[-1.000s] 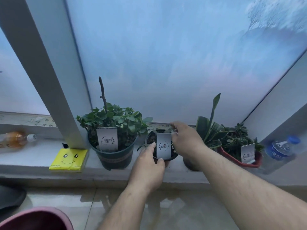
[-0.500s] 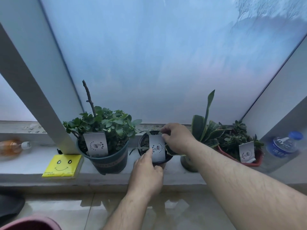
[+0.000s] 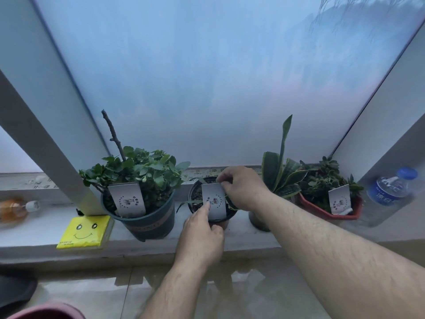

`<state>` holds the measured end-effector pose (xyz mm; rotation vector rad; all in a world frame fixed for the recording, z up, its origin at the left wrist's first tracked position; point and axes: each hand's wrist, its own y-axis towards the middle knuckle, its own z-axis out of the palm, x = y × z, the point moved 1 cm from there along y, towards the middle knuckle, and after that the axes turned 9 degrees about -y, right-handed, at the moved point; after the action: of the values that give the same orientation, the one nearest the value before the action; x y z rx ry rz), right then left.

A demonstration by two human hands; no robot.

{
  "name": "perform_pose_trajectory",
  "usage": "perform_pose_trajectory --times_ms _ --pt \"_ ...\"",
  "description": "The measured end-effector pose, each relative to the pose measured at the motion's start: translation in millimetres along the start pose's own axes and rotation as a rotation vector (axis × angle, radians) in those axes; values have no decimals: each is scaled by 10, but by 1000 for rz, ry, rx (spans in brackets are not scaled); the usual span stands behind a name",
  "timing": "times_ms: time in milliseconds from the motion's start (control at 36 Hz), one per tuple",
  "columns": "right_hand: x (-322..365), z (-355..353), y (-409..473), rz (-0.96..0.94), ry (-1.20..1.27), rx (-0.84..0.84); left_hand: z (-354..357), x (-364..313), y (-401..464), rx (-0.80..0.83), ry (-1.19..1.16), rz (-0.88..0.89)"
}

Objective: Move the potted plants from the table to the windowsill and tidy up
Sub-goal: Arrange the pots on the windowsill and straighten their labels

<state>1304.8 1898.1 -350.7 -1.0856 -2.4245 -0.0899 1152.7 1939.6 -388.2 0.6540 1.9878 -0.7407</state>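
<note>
Several potted plants stand on the grey windowsill (image 3: 248, 240). A small black pot (image 3: 195, 199) sits in the middle with a white label card (image 3: 215, 199) stuck in it. My right hand (image 3: 241, 187) pinches the card's top right corner. Fingers of my left hand (image 3: 200, 233) touch the card's lower left edge and the pot's front. To the left is a bushy plant in a dark green pot (image 3: 149, 222) with its own card. To the right stand a snake plant (image 3: 280, 171) and a red pot (image 3: 331, 210) with a leafy plant.
A yellow smiley tissue pack (image 3: 84, 231) lies on the sill's left part, with an orange bottle (image 3: 13, 208) lying farther left. A water bottle (image 3: 386, 194) leans at the far right. A window frame post (image 3: 46, 139) slants behind the green pot. A pink rim (image 3: 46, 311) shows bottom left.
My right hand has shifted from the pot's right rim to the card's top corner. My left hand stays at the pot's front. The view has tilted up slightly.
</note>
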Motion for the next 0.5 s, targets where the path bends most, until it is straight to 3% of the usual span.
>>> perform_pose_trajectory --times_ms 500 --pt "-3 2 -39 23 20 -15 -85 -1 2 -10 -11 -9"
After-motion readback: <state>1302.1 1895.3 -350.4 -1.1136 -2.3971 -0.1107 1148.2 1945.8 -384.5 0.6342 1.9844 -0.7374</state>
